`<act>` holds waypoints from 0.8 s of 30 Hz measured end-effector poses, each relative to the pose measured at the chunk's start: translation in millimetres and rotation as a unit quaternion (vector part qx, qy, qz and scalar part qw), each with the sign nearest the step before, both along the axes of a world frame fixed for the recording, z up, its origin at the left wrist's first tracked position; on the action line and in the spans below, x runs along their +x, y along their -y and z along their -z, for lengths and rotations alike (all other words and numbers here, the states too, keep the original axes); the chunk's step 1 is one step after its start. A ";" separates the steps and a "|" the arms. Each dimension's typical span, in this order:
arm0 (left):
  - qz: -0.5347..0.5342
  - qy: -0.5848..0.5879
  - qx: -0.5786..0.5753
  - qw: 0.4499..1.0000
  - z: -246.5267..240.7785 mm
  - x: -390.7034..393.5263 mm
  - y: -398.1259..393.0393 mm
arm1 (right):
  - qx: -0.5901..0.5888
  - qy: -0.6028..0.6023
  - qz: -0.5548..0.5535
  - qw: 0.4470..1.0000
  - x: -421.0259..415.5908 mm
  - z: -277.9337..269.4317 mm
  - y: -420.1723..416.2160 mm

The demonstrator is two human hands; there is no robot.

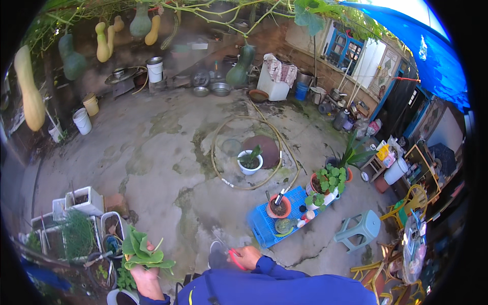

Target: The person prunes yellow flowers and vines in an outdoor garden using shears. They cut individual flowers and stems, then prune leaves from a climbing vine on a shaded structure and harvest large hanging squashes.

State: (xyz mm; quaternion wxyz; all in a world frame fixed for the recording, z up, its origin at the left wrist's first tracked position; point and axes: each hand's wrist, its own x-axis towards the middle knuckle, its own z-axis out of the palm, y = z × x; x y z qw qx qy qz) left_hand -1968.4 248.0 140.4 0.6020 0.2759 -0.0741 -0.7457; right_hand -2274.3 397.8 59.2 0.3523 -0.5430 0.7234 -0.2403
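A bunch of broad green leaves (pixel 143 249) is gripped in my left hand (pixel 145 275), out at the lower left beside planters. Close to my body at the bottom, my right hand (pixel 248 257) holds red-handled scissors (pixel 237 260). Their thin metal blades point up and left, over a shoe on the concrete. To the right of that hand is a blue plastic crate (pixel 263 223) turned into a plant stand. On it are a terracotta-coloured pot (pixel 288 209) of soil with a dark-and-white tool stuck in it, and a mottled green squash (pixel 283 225).
A coiled hose (pixel 216 167) surrounds a white potted plant (pixel 250 162) on the concrete floor. A pale blue plastic stool (pixel 360 228) stands at the right. White foam planters (pixel 85 204) line the left. Squashes (pixel 30 89) hang overhead from vines.
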 end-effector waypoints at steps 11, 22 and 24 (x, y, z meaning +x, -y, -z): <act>-0.037 0.003 0.056 0.998 -32.6 -71.9 189.4 | 0.009 -0.081 -0.093 0.992 -73.8 -25.1 247.0; -0.068 0.035 0.147 0.986 19.5 -49.9 364.3 | 0.036 -0.022 -0.028 0.999 -70.8 9.7 407.2; -0.061 0.026 0.157 0.985 27.4 -50.2 415.2 | 0.026 -0.023 0.000 0.999 -67.0 15.5 435.8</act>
